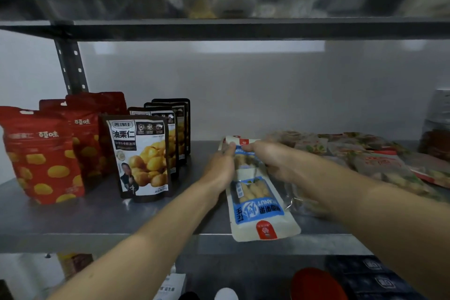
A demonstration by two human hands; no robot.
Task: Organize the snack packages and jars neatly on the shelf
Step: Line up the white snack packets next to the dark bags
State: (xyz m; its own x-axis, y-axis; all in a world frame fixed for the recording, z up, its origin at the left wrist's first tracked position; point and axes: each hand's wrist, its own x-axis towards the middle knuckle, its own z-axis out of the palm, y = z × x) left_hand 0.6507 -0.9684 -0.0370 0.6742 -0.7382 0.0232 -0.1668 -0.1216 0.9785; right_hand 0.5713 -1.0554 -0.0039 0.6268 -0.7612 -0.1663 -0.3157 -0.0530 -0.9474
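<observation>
On the grey metal shelf (102, 221), my left hand (219, 168) and my right hand (270, 161) both grip a white and blue walnut snack package (239, 153) at mid-shelf. A second white and blue walnut package (258, 204) lies flat and upside down in front of it, reaching the shelf's front edge. At the left, red chestnut bags (43, 158) stand upright in a row. Beside them stand several black and white chestnut pouches (143, 156), one behind another.
A loose heap of flat snack packets (365, 156) covers the right side of the shelf. A dark jar-like thing (435, 139) stands at the far right, blurred. An upper shelf (219, 29) hangs close overhead. Below are a red lid (316, 285) and dark packets (370, 275).
</observation>
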